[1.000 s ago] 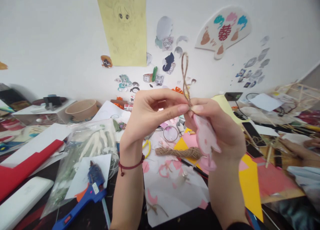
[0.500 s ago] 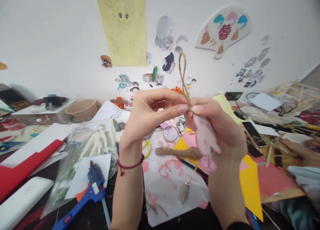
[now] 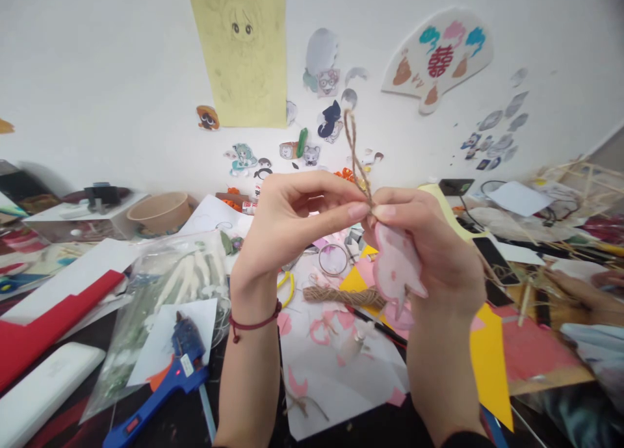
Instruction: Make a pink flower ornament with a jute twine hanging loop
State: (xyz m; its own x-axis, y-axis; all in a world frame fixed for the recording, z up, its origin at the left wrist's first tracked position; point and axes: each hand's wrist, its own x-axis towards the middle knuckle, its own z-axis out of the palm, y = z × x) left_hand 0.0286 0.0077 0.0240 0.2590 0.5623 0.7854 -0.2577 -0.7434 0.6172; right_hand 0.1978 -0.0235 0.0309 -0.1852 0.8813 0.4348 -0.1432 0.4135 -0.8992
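Note:
Between my two hands, held up above the table, is a loop of brown twine (image 3: pixel 351 142) standing upright. My left hand (image 3: pixel 297 224) pinches the base of this loop between thumb and fingertips. My right hand (image 3: pixel 429 240) pinches the same spot from the other side, its thumb touching the twine's knot area. Below the right fingers hangs a pale pink, pink-edged cutout (image 3: pixel 397 272) with pointed ends, tied to the twine as far as I can see. Under it a pink piece and a blurred whitish tassel (image 3: pixel 358 344) dangle over white paper.
A bundle of twine (image 3: pixel 341 296) and pink scraps lie on white paper (image 3: pixel 341 396) below. A blue hot glue gun (image 3: pixel 182 363) rests at left beside a plastic bag (image 3: pixel 146 292). Yellow card (image 3: pixel 490 363) and a phone (image 3: pixel 494 259) are right. Another person's hand (image 3: pixel 580 292) shows far right.
The twine loop has tipped slightly left. The pink cutout has turned and shifted a little left, and the tassel below has swung up and blurred. Both hands keep their pinch.

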